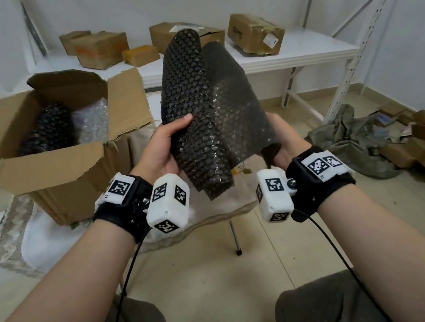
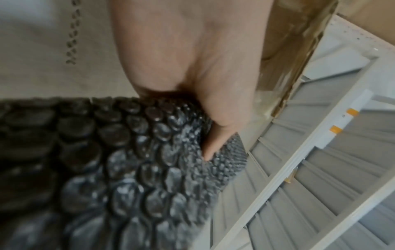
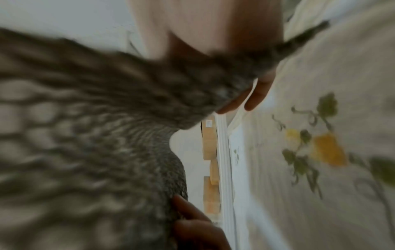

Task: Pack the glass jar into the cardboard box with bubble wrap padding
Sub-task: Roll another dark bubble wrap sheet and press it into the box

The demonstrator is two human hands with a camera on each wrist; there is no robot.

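- No brand or legible writing shows; a white label on a box [image 1: 255,33] on the shelf [image 1: 300,54] at 1 o'clock is too small to read, and the wrist units carry only square black-and-white markers.
- The wrap [image 1: 206,112], a black bubble sheet, is held up in the air between both hands at the centre of the head view, above the desk [image 1: 212,205] and its cloth.
- Its long axis runs roughly from 6 o'clock to 12 o'clock, tilted slightly; the left edge is curled into a roll with bubbles facing out, and the right part hangs flatter.
- The left hand [image 1: 165,146] grips the rolled left edge, thumb across the front and fingers [image 2: 215,143] curled into the bubbles.
- The right hand [image 1: 282,136] holds the lower right edge from behind; its fingers [image 3: 241,101] curl round the sheet, though the wrist view is blurred.
- The carton [image 1: 48,157] stands open at 10 o'clock on the desk, flaps up.
- Inside it lies a black bundle [image 1: 49,127] beside clear bubble wrap [image 1: 92,121]; whether the jar is inside that bundle cannot be told.
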